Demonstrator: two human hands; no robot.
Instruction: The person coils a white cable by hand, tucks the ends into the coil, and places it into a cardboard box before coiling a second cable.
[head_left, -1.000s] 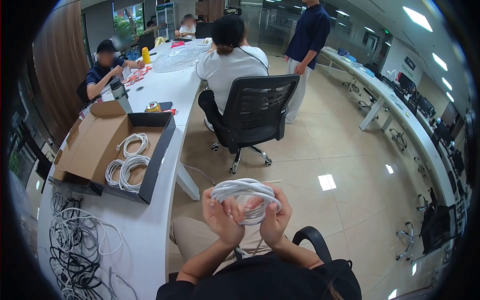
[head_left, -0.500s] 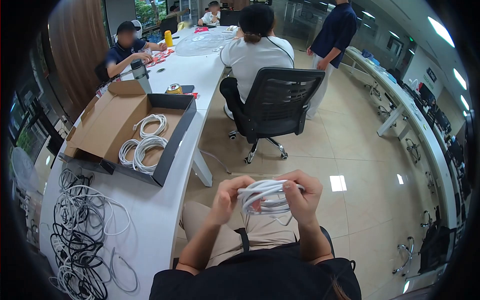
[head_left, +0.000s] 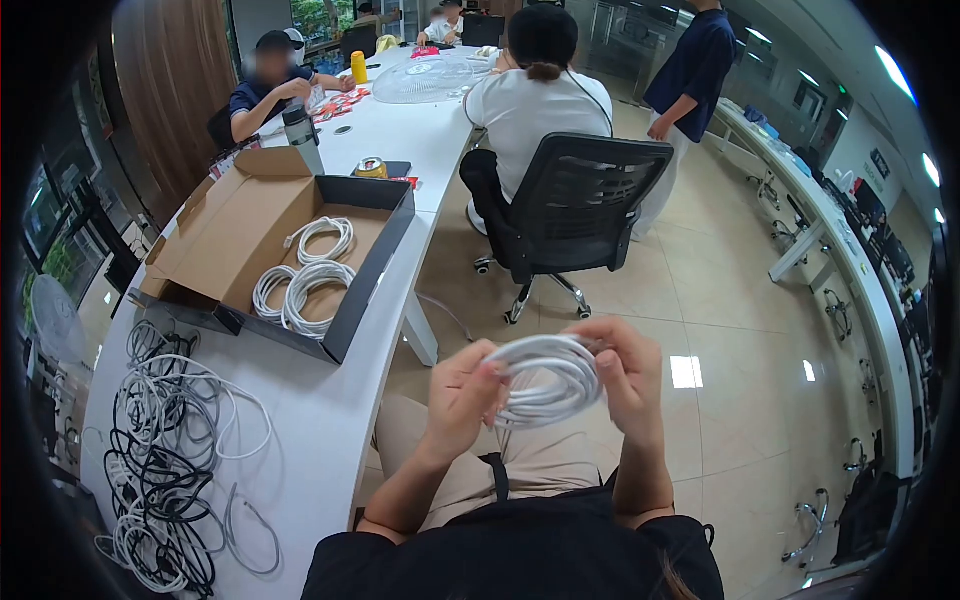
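A coiled white cable [head_left: 552, 385] is held up over my lap, blurred slightly by motion. My left hand [head_left: 465, 395] grips the coil's left side between thumb and fingers. On the right side of the coil, my right hand [head_left: 625, 375] pinches it near the top. To the left, an open cardboard box [head_left: 385, 262] on the white table [head_left: 330, 440] holds several coiled white cables [head_left: 318, 290]. A tangled heap of black, grey and white cables [head_left: 165, 450] lies at the table's near left.
An office chair [head_left: 585, 210] stands ahead, with a person in white seated in front of it. Another person stands to its right. Behind the box are a tumbler [head_left: 301, 138], a can [head_left: 371, 168] and a fan cover [head_left: 425, 80]. More people sit around the table.
The coil has turned to face the camera more openly, with both hands still on it. The view has shifted, so the table and box appear further right.
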